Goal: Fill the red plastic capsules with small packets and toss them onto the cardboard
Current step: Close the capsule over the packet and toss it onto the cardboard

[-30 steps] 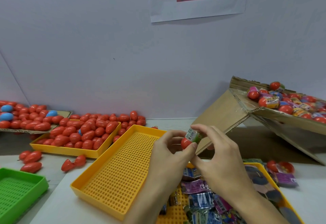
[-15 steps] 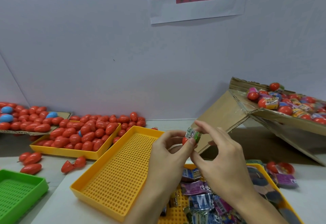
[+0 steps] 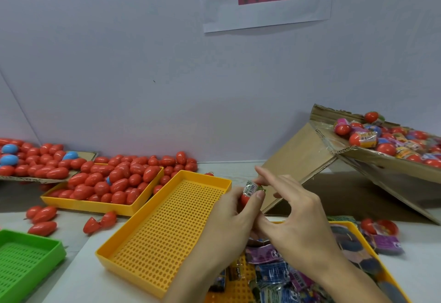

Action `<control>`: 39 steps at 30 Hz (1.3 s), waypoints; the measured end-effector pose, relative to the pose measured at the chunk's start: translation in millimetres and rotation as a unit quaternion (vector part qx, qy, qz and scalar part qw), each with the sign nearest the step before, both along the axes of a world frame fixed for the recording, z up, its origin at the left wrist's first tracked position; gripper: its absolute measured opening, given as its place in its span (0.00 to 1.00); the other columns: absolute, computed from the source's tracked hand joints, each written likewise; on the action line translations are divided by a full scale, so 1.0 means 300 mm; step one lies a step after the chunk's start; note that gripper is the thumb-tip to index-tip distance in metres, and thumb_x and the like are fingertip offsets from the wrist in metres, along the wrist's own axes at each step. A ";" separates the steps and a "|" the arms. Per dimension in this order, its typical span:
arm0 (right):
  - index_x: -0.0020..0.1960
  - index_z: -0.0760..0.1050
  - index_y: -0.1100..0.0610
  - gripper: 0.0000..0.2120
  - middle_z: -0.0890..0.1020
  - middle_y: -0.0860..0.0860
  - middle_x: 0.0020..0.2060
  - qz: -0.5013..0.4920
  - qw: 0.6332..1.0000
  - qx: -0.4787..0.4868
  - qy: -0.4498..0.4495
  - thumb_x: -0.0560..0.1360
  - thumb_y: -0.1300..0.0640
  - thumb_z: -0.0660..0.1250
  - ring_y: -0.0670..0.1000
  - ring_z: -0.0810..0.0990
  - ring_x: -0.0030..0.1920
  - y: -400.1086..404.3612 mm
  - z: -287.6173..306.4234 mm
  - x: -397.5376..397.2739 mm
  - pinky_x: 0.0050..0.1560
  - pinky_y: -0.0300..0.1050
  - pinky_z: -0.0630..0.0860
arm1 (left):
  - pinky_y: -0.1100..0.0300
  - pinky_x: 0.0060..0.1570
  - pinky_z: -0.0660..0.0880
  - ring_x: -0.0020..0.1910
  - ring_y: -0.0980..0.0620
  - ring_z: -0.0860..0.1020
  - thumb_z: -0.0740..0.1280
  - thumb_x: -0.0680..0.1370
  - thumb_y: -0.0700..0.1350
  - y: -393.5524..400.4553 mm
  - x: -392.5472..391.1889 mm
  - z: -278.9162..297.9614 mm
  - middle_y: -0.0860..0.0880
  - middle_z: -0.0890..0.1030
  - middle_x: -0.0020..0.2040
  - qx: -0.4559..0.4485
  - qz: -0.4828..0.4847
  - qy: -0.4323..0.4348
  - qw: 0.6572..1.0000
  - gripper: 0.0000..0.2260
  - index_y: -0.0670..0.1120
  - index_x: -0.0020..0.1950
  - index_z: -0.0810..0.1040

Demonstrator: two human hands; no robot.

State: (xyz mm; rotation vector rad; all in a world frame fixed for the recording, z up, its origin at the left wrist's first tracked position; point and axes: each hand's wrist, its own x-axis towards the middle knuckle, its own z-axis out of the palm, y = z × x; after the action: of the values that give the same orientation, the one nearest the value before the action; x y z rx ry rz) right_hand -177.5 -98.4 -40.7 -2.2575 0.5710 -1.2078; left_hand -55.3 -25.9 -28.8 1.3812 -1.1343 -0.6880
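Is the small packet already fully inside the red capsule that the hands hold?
Not fully. The packet sticks out above the red capsule gripped by the left hand; the right hand pushes at it.
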 end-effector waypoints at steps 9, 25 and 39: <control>0.72 0.70 0.44 0.35 0.79 0.34 0.54 -0.013 0.999 0.027 -0.030 0.70 0.61 0.78 0.35 0.77 0.55 0.001 -0.002 0.005 0.51 0.23 0.73 | 0.48 0.46 0.83 0.43 0.46 0.84 0.66 0.78 0.52 -0.007 -0.012 -0.002 0.44 0.85 0.43 -0.062 0.033 0.015 0.997 0.12 0.45 0.51 0.83; 0.67 0.68 0.34 0.33 0.80 0.33 0.54 0.009 0.996 0.079 -0.034 0.71 0.57 0.77 0.38 0.78 0.53 0.001 -0.005 0.004 0.46 0.28 0.77 | 0.56 0.39 0.82 0.41 0.45 0.84 0.62 0.76 0.56 -0.011 -0.030 -0.008 0.44 0.84 0.40 -0.063 0.017 0.106 0.992 0.15 0.51 0.48 0.85; 0.62 0.63 0.26 0.34 0.75 0.25 0.58 0.043 0.997 0.058 0.004 0.73 0.58 0.75 0.36 0.76 0.57 -0.003 0.014 -0.007 0.55 0.33 0.76 | 0.55 0.32 0.77 0.31 0.43 0.79 0.64 0.76 0.59 -0.002 0.001 -0.013 0.44 0.78 0.28 0.014 -0.030 0.066 0.997 0.16 0.46 0.41 0.77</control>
State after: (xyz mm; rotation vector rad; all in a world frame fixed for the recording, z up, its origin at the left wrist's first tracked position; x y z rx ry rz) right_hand -179.4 -99.2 -36.6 -2.1678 0.5272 -1.0965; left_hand -55.0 -26.6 -32.6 1.3091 -1.0685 -0.8293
